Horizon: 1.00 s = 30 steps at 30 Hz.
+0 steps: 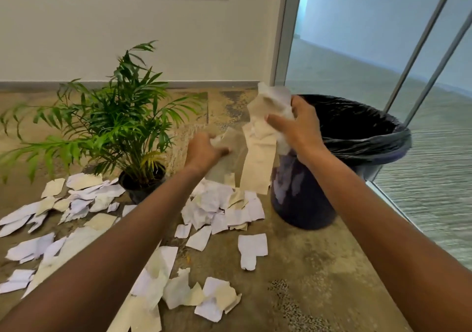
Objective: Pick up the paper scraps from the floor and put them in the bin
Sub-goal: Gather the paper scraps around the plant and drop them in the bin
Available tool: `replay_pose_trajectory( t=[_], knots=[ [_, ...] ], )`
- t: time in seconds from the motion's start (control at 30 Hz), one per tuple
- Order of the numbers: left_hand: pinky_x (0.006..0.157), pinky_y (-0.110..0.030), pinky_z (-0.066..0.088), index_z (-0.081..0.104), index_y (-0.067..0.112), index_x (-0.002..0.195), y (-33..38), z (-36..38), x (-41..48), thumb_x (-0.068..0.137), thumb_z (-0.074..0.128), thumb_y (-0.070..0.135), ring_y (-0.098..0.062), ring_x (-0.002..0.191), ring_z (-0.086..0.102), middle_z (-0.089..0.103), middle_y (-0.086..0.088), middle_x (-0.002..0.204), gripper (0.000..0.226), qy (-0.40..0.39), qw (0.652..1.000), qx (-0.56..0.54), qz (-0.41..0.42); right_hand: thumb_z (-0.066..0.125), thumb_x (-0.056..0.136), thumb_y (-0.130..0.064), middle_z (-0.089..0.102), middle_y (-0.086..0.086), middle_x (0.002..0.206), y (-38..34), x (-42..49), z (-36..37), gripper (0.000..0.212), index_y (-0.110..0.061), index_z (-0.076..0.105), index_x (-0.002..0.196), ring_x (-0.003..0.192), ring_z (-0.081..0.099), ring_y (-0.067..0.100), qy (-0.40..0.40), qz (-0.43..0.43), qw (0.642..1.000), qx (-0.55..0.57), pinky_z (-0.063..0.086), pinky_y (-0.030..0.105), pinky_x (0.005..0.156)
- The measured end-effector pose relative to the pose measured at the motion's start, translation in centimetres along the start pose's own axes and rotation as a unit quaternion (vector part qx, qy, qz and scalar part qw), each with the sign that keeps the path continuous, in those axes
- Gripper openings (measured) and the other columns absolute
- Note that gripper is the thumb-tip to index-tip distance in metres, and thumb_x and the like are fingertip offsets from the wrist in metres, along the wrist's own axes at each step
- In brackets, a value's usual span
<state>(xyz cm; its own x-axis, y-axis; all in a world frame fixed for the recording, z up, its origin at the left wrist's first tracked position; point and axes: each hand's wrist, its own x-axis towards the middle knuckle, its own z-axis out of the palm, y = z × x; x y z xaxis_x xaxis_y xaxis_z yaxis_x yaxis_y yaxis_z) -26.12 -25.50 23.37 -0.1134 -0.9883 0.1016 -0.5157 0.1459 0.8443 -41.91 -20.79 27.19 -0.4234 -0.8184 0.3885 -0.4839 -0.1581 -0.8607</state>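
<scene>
A dark bin (pixel 304 198) lined with a black bag (pixel 357 127) stands on the floor at the right. My right hand (pixel 298 124) grips a bunch of torn paper scraps (pixel 263 132) just left of the bin's rim, with long strips hanging down. Lower and to the left, my left hand (pixel 204 150) holds another paper scrap (pixel 227 158) that hangs against the same bunch. Several white and cream scraps (pixel 222 209) lie scattered on the floor in front of me and to the left.
A potted palm (pixel 115 122) in a black pot (pixel 143 186) stands left of my hands, with scraps around its base. A glass wall with a metal frame (pixel 283 30) runs behind and right of the bin. A white wall closes the far side.
</scene>
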Motion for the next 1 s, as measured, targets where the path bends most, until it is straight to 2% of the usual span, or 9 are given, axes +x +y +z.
replay_pose_trajectory(
  t=[0.07,0.17,0.27,0.5,0.6,0.73,0.8,0.9,1.0],
  knots=[
    [0.095,-0.048,0.05,0.053,-0.002,0.123,3.0,0.7,0.5,0.079,0.073,0.011,-0.036,0.111,0.058,0.059,-0.022,0.123,0.05,0.023,0.997,-0.068,0.005,0.069,0.08,-0.01,0.065,0.015,0.111,-1.0,1.1,-1.7,0.036,-0.001,0.057,0.113,0.094,0.062,0.024,0.042,-0.002,0.999,0.014,0.051,0.033,0.078],
    [0.095,-0.04,0.05,0.052,0.001,0.125,6.9,2.3,1.3,0.082,0.071,0.012,-0.034,0.112,0.058,0.058,-0.02,0.125,0.049,0.031,0.993,-0.116,0.024,0.067,0.081,-0.008,0.064,0.017,0.113,-1.8,2.9,-4.3,0.033,0.0,0.056,0.111,0.101,0.062,0.03,0.1,0.019,0.993,0.064,0.052,0.044,0.09],
    [0.091,-0.036,0.049,0.054,-0.001,0.123,9.8,4.5,2.0,0.083,0.069,0.012,-0.032,0.111,0.059,0.06,-0.019,0.125,0.044,0.036,0.988,-0.145,0.035,0.067,0.081,-0.008,0.063,0.017,0.113,-1.3,4.3,-6.5,0.032,0.001,0.055,0.109,0.101,0.062,0.031,0.162,0.04,0.982,0.085,0.052,0.044,0.089],
    [0.098,-0.041,0.049,0.052,0.0,0.125,13.1,10.8,3.6,0.086,0.065,0.01,-0.032,0.113,0.059,0.06,-0.02,0.125,0.042,-0.001,0.959,-0.278,-0.043,0.067,0.082,-0.009,0.061,0.015,0.119,3.4,5.8,-9.7,0.035,-0.001,0.055,0.114,0.105,0.059,0.028,0.28,0.111,0.948,0.103,0.049,0.037,0.09],
    [0.096,-0.039,0.048,0.05,0.002,0.128,13.3,12.9,3.6,0.09,0.06,0.008,-0.033,0.115,0.056,0.055,-0.019,0.131,0.04,-0.045,0.966,-0.253,-0.013,0.062,0.086,-0.01,0.06,0.014,0.122,5.4,5.5,-10.2,0.035,-0.002,0.051,0.118,0.109,0.058,0.029,0.304,0.126,0.942,0.071,0.046,0.034,0.089],
    [0.111,-0.046,0.035,0.026,0.011,0.146,13.0,14.0,3.4,0.095,0.051,0.032,-0.036,0.134,0.035,0.019,-0.015,0.153,0.061,-0.147,0.981,-0.124,-0.011,0.056,0.09,-0.022,0.05,0.014,0.133,6.9,5.0,-10.3,0.042,-0.01,0.044,0.128,0.119,0.051,0.028,0.266,0.147,0.952,-0.027,0.04,0.03,0.094],
    [0.117,-0.045,0.026,0.018,0.01,0.148,13.0,13.8,3.4,0.097,0.045,0.036,-0.035,0.141,0.024,0.008,-0.014,0.157,0.063,-0.155,0.985,-0.075,0.02,0.054,0.091,-0.026,0.042,0.016,0.139,7.0,4.5,-10.1,0.046,-0.014,0.04,0.133,0.126,0.044,0.03,0.239,0.154,0.956,-0.074,0.034,0.029,0.101],
    [0.116,-0.038,0.027,0.032,0.007,0.143,13.1,12.6,2.6,0.099,0.043,0.026,-0.029,0.139,0.031,0.026,-0.015,0.152,0.05,-0.119,0.981,-0.043,0.144,0.051,0.092,-0.023,0.039,0.015,0.14,6.4,3.6,-9.5,0.044,-0.016,0.039,0.134,0.131,0.038,0.029,0.21,0.112,0.964,-0.116,0.03,0.025,0.103],
    [0.112,-0.036,0.034,0.049,0.006,0.132,12.1,10.9,1.5,0.098,0.043,0.015,-0.024,0.129,0.044,0.048,-0.014,0.137,0.036,-0.09,0.968,-0.036,0.232,0.049,0.092,-0.014,0.046,0.014,0.132,5.6,1.9,-7.9,0.035,-0.012,0.048,0.127,0.125,0.042,0.026,0.213,-0.011,0.966,-0.143,0.027,0.014,0.095]
  ],
)
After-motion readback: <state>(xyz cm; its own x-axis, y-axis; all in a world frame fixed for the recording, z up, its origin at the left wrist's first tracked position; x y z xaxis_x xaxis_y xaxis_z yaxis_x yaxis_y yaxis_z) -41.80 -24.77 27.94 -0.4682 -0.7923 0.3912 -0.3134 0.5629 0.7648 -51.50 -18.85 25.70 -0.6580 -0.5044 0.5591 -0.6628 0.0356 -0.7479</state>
